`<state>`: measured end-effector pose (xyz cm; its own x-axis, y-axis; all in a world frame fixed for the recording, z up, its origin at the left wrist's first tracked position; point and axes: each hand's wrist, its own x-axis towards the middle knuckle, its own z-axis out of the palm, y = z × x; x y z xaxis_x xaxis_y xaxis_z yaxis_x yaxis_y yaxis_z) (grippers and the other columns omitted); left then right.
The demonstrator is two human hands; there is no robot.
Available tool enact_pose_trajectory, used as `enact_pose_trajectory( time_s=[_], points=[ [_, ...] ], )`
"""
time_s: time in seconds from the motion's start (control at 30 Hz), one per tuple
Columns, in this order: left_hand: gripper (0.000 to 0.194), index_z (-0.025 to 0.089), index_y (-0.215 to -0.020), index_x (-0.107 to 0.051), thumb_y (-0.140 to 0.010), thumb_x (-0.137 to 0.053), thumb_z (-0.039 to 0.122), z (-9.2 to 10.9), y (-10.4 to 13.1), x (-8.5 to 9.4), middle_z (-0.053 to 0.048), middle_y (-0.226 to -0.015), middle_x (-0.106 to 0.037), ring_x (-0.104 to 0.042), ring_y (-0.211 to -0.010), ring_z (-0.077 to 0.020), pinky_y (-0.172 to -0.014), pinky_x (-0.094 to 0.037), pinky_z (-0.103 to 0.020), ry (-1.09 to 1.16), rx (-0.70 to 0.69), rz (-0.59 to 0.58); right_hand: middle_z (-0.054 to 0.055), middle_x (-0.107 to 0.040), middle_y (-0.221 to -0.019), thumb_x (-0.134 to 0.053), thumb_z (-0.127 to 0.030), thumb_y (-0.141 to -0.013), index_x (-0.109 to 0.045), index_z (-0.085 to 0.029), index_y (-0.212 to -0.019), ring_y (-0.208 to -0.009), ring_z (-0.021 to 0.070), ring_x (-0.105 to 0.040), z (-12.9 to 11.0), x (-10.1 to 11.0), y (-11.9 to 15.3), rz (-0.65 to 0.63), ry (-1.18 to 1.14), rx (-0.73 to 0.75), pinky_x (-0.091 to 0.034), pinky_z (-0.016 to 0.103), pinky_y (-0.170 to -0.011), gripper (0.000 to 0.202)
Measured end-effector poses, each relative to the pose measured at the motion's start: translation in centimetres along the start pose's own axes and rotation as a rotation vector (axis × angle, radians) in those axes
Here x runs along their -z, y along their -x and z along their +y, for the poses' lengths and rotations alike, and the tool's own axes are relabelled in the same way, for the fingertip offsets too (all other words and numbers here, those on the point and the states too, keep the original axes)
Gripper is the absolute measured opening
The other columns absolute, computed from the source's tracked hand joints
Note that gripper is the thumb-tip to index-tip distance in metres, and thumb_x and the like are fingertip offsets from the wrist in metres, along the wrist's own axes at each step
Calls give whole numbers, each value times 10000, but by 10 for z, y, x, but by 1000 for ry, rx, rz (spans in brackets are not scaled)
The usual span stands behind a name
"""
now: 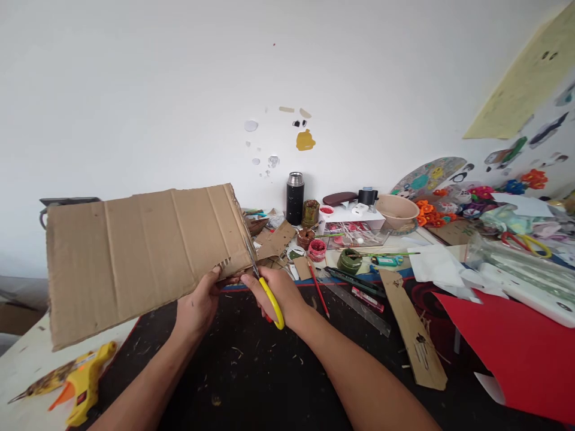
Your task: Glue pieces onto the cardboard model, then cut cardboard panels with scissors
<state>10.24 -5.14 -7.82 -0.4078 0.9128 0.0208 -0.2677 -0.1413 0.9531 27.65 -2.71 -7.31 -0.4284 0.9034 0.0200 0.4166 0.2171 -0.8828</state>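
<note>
Nearest, at the left, a yellow glue gun with an orange trigger (85, 380) lies on its side on the pale worktop (119, 335), its nozzle pointing away from the hands, presumably for safety. The black mat (251, 377) in front of the person is strewn with scraps and probably protects the surface.

Above it, the left hand (197, 305) has its grip closed on the lower edge of a large, ribbed brown cardboard sheet (139, 245), thumb on the face near the right corner. That likely steadies the part beside the blades; the sheet is raised, apparently giving the lower blade room. The right hand's (281, 293) grip is wrapped round yellow-and-red-handled scissors (272, 302), blades along the sheet's short right edge; how wide they stand I cannot tell.

Farther off, a red pencil (318, 290) and clear plastic ruler (359, 308) lie within easy reach, and a black steel-topped flask (294, 200) stands upright by the wall, seemingly out of elbow range.
</note>
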Motion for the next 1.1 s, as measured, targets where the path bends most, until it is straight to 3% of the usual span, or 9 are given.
enact_pose_trajectory(
  time_s=[0.23,0.77,1.1],
  points=[
    [277,191,-711,-775,-704,-802,467,1,3,-4,-110,-816,-815,-756,-1117,-398,-1010,-613,-520,61,-18,-14,19,-663,-614,-600,-636,-1042,-742,-232,-897,-630,211,-675,-2,-1,1,26,42,27,-409,267,-577,452],
    [256,203,-662,-764,-679,-810,454,0,0,-3,-85,-730,-789,-765,-1065,-393,-1007,-613,-516,86,-11,-11,49,-715,-730,-608,-284,-1055,-717,-204,-833,-660,188,-627,-7,-4,1,117,223,73,-353,274,-614,261],
    [271,175,-720,-784,-714,-818,444,-3,1,2,-94,-764,-794,-763,-1073,-371,-998,-614,-481,75,-37,-13,26,-721,-718,-644,-492,-1048,-743,-225,-962,-688,202,-704,-5,-1,1,23,187,25,-441,257,-639,298]
  ],
)
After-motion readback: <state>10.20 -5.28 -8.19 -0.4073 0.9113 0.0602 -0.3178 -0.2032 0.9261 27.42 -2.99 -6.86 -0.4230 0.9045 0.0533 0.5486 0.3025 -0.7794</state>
